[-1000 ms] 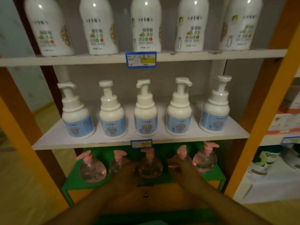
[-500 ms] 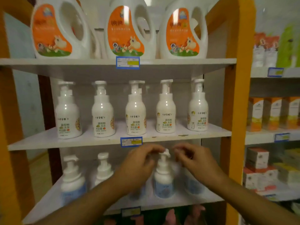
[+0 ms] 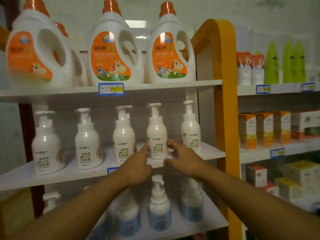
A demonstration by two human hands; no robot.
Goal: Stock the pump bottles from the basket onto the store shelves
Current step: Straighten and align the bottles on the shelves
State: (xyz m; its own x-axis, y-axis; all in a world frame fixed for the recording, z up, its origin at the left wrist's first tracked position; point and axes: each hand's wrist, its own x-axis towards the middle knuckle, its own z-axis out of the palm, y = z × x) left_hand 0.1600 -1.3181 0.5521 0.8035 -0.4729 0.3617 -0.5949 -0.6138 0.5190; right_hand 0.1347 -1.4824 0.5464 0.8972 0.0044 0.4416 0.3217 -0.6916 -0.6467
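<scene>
Several white pump bottles stand in a row on the middle shelf (image 3: pixel 52 175). Both of my hands reach to the fourth one from the left, a white pump bottle (image 3: pixel 156 134) that stands upright on the shelf. My left hand (image 3: pixel 136 165) has its fingertips against the bottle's lower left side. My right hand (image 3: pixel 184 159) has its fingers spread against the lower right side. Neither hand wraps around it. On the shelf below stand white pump bottles with blue labels (image 3: pixel 160 210), partly hidden by my arms. No basket is in view.
Large white jugs with orange labels (image 3: pixel 112 54) fill the top shelf. An orange upright (image 3: pixel 225 118) closes the unit's right side. Past it, neighbouring shelves hold orange boxes (image 3: pixel 263 129), green bottles (image 3: pixel 271 64) and white boxes (image 3: pixel 256 175).
My view and hands have climbed from the bottom shelf's pink-pump bottles, past the blue-label bottles, up to the middle shelf. My hands now touch the fourth white bottle there.
</scene>
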